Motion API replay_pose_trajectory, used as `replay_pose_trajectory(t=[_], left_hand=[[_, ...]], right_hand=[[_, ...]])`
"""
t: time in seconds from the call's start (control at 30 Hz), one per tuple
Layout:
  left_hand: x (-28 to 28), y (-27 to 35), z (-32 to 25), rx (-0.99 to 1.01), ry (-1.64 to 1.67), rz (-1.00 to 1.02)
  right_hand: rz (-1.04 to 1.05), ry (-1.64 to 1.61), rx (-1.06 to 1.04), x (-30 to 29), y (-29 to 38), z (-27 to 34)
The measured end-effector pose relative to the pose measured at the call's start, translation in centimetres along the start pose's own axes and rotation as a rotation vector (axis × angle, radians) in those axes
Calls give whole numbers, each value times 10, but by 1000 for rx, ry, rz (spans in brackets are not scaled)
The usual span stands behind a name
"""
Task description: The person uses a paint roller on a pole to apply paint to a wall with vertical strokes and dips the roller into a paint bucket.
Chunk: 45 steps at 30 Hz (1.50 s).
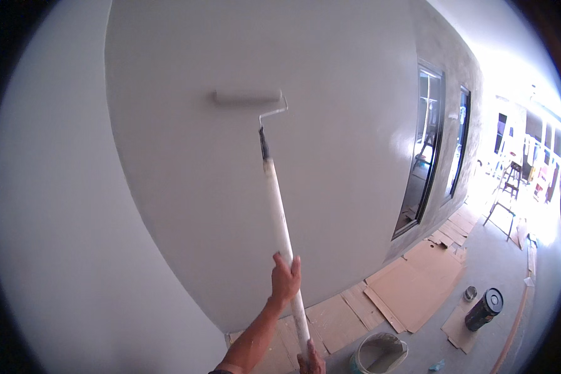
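My left hand grips a long white extension pole around its middle, the forearm reaching in from the lower left. Lower down, at the bottom edge of the view, my right hand is closed around the same pole and partly cut off. A dark handle joins the pole's top to a bent wire frame. On that frame a paint roller lies level against the grey wall. The roller's cover is nearly the same grey as the wall.
Cardboard sheets line the floor along the wall. A bucket of grey paint stands below right, with a black lidded pail and a small can beyond. Farther off are dark-framed windows and a stepladder.
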<state>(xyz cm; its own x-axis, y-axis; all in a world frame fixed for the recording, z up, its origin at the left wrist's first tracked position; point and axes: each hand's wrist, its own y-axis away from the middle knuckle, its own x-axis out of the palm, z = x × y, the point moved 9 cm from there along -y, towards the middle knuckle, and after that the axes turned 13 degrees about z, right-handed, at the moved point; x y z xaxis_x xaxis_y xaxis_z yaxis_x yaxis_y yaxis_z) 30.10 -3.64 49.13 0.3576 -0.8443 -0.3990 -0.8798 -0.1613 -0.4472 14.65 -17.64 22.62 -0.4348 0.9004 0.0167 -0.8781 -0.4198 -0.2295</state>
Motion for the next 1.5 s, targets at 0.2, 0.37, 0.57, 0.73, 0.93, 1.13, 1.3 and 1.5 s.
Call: replay_pose_trajectory(t=[0.2, 0.37, 0.57, 0.73, 0.93, 1.13, 1.3, 1.5], left_hand=[[-49, -99, -93, 127, 172, 105], [-95, -87, -54, 102, 170, 15], [-120, -59, 93, -108, 168, -61], [-130, -27, 167, -296, 135, -17], [-128, -9, 196, -328, 48, 24], [-102, 56, 297, -442, -64, 128], [-51, 153, 443, -446, -81, 193], [-18, 215, 554, -722, -245, 457]], right_hand=[[-174, 664, -250, -36, -90, 206], [-229, 782, -433, -54, -169, 338], [-261, 941, -653, -78, -266, 482], [-292, 912, -480, -78, -333, 604], [-251, 904, -570, -45, -385, 726], [-189, 973, -625, -44, -391, 614], [-216, 1081, -585, -50, -314, 452], [-221, 1086, -676, -38, -346, 537]])
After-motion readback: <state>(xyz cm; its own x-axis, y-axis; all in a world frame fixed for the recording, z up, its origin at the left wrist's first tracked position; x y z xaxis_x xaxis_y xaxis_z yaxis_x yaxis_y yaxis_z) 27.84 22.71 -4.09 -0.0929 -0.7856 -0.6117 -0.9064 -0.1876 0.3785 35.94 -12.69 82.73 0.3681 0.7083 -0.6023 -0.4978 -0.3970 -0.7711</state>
